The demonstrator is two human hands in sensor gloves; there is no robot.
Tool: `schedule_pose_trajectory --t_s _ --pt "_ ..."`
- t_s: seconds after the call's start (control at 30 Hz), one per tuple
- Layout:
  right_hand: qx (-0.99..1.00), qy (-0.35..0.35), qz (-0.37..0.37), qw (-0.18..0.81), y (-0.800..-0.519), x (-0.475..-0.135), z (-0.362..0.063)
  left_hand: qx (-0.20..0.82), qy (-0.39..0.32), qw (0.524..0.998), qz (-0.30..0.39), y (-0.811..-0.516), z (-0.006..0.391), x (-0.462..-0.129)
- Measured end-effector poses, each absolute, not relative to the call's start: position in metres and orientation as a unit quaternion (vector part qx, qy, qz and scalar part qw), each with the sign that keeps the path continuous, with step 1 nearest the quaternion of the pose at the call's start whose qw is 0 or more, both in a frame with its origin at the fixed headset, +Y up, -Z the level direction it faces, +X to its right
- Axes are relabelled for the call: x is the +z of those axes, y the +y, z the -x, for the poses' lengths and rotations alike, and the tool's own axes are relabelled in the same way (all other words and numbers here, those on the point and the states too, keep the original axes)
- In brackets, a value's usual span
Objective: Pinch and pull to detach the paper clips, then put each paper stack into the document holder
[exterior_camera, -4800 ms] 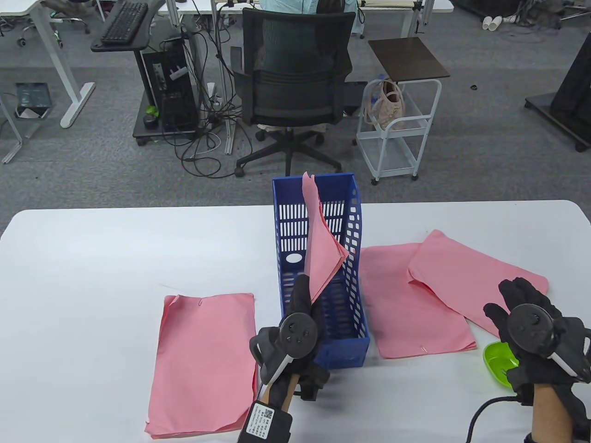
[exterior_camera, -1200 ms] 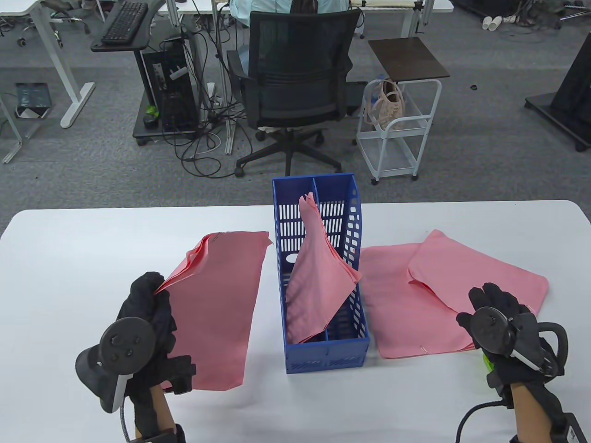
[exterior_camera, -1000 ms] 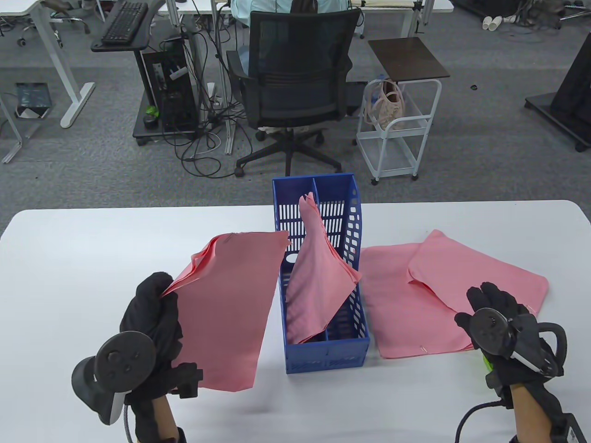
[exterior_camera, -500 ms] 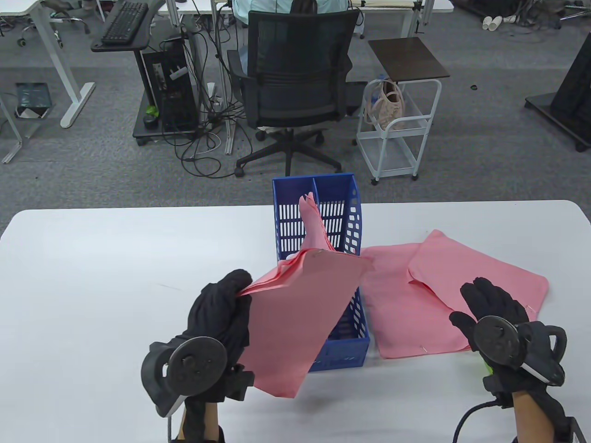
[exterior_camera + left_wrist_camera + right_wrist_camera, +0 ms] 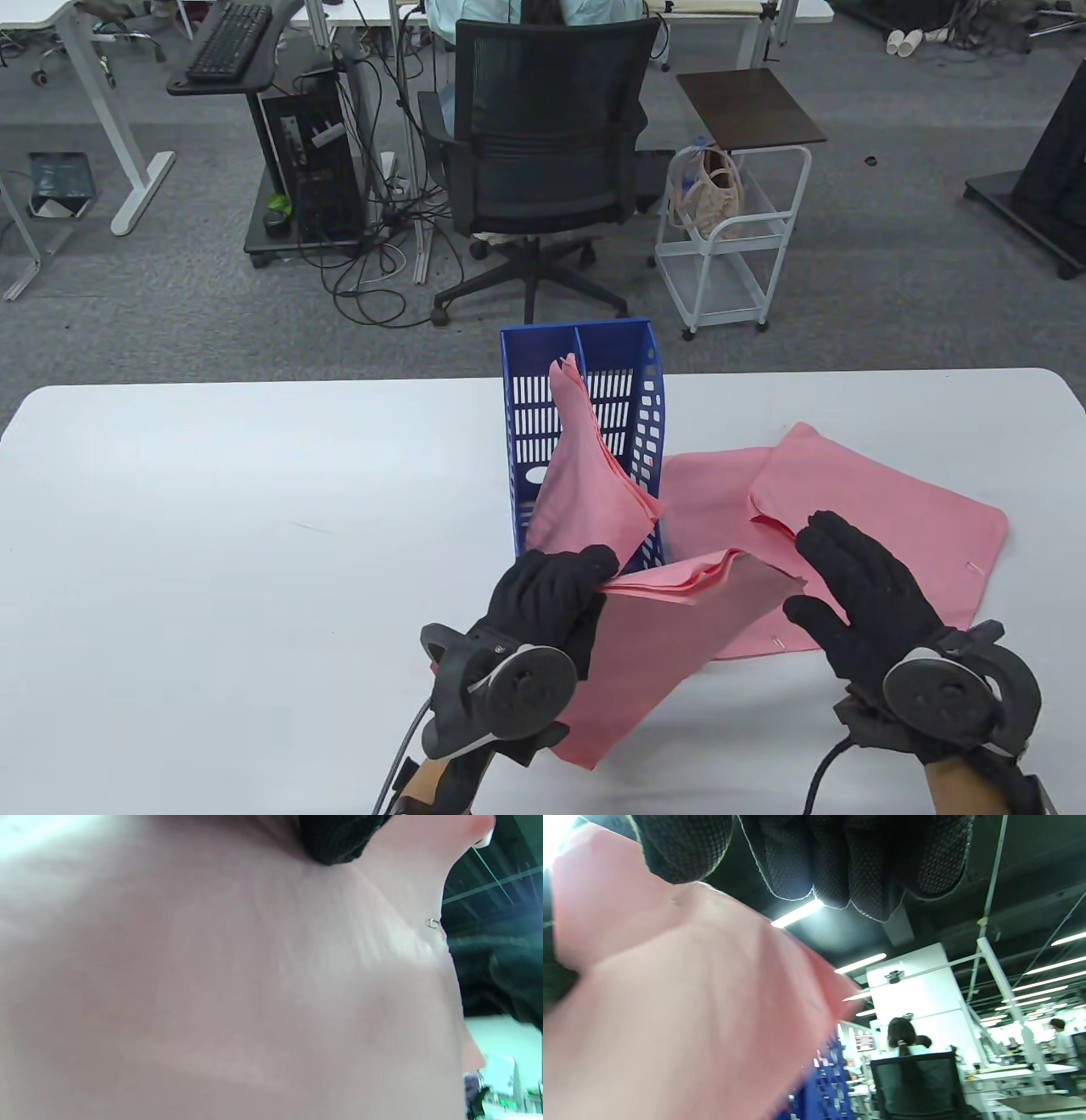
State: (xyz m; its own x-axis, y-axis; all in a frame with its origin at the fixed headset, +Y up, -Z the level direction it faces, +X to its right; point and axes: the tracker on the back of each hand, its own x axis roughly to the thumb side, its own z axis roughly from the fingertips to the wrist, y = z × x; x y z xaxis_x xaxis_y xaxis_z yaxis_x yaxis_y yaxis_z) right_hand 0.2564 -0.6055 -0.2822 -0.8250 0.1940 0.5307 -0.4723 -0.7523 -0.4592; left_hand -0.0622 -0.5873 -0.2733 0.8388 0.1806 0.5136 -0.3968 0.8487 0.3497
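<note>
- Your left hand [image 5: 551, 598] pinches the held paper stack [image 5: 679, 628] by its upper left corner, lifted off the table in front of the document holder [image 5: 645, 399]
- The stack's top edge runs left to right toward your right hand [image 5: 857, 586]; the rest of the sheets hang down and toward you
- The paper clip [image 5: 432, 923] sits on the stack's far edge, the end away from your left fingers [image 5: 339, 836]; it shows only in the left wrist view
- Your right hand is spread flat, fingers straight, holding nothing, just beside the stack's free right corner, so it is the nearer hand to the clip
- The next move looks like a short reach leftward to pinch the clip and pull it off along the edge, with your left hand bracing
- One loose pink stack [image 5: 594, 501] already leans inside the holder; two more stacks [image 5: 891, 518] lie overlapped on the white table [image 5: 212, 526] to the right, under and beyond your right hand
- A small clip [image 5: 974, 565] shows on the far one's near right corner
- Behind the table: grey carpet, an office chair [image 5: 543, 144] with a person seated at a desk, a white cart [image 5: 730, 238], a computer tower [image 5: 310, 170] with loose cables
</note>
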Motion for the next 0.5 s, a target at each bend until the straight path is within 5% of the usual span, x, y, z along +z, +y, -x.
schedule_pose_trajectory --t_s 0.5 --pt "0.898 -0.218 -0.295 0.244 -0.619 -0.289 -0.240 0.095 -0.284 0.933 -0.199 -0.601 0.035 -0.264"
